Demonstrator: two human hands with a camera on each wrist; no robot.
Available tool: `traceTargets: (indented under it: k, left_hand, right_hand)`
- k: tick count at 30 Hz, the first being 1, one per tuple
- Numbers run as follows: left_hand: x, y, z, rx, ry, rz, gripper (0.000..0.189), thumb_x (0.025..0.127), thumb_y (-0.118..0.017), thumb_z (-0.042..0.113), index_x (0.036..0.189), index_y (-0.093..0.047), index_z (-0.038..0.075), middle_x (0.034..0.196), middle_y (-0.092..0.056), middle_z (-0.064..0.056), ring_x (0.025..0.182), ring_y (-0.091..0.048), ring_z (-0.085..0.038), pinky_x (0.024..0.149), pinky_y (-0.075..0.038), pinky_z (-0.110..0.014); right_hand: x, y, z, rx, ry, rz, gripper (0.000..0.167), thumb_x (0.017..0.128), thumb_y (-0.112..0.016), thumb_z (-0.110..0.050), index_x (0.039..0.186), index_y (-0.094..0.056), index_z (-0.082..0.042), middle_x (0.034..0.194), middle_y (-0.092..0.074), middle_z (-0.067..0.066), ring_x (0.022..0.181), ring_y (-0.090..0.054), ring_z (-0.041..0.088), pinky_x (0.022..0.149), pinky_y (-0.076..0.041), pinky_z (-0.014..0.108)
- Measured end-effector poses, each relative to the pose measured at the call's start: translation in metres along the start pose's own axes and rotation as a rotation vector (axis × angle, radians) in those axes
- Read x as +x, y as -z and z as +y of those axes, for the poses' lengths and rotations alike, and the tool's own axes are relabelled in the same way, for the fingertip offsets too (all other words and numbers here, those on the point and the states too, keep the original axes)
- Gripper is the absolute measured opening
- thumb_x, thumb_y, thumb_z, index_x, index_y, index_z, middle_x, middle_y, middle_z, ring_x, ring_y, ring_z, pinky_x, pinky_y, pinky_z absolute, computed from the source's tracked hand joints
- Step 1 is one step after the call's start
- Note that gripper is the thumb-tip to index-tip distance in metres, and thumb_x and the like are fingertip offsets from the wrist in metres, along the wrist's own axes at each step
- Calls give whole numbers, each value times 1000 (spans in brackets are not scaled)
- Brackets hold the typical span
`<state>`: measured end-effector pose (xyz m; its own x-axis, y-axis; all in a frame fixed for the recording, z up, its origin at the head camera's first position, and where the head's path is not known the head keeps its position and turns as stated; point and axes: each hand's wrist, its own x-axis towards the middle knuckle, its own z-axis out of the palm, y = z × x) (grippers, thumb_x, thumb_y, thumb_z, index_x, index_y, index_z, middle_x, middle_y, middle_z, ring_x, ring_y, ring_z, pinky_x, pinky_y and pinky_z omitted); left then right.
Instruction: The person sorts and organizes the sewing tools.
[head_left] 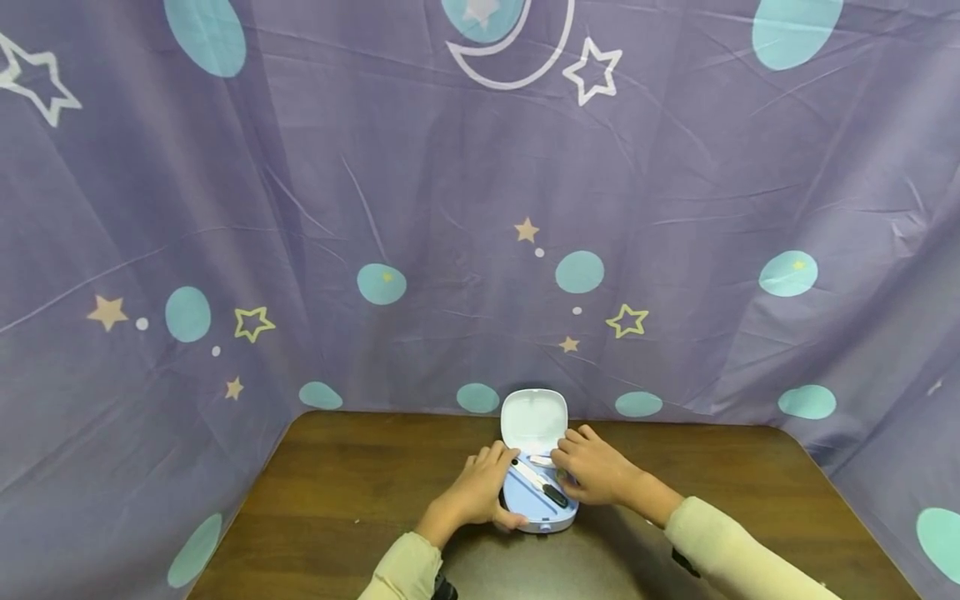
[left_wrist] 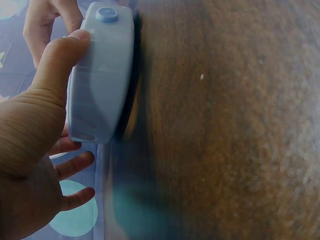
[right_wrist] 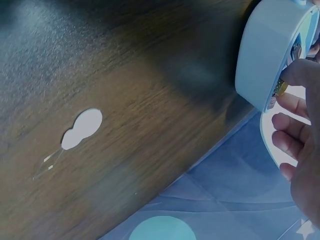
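A light blue sewing-kit case (head_left: 531, 503) stands on the table with its white lid (head_left: 534, 414) raised. Inside lies a slim white tool with a black end (head_left: 553, 495), exact kind unclear. My left hand (head_left: 474, 490) holds the case on its left side, thumb at the front and index finger at the far rim; its other fingers spread beyond the case in the left wrist view. Fingers of my right hand (head_left: 596, 469) reach into the right side of the case. Between thumb and index finger they pinch a small gold-coloured item (right_wrist: 281, 87), mostly hidden.
A white needle threader (right_wrist: 85, 126) with a thin wire loop lies on the brown wooden table (head_left: 360, 475), right of the case. Behind the table's far edge hangs a purple curtain (head_left: 435, 333) with stars and dots, close to the raised lid.
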<state>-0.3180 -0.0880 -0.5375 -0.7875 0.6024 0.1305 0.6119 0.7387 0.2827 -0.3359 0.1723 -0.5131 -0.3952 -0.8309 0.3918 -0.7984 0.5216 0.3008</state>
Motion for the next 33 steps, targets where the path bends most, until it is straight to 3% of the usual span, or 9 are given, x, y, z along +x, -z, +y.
traceTargets:
  k: [20,33]
  left_hand:
    - [-4,-1,-1,-3,-3,12,105,66,-87,62,147,-45,9,129,-49,0,113,-47,-16,93,-42,-35]
    - [-5,0,0,5,-6,18,105,66,-87,61,147,-45,9,128,-49,0,111,-47,-15,92,-43,-34]
  right_hand:
    - [-1,0,-8,34,-49,63,30,71,-81,-26,79,-53,-20,76,-40,-13,77,-37,7,73,-28,28]
    - [0,1,-7,37,-38,80,31,71,-81,-27,79,-52,-20,75,-39,-14,76,-33,6,72,-26,28]
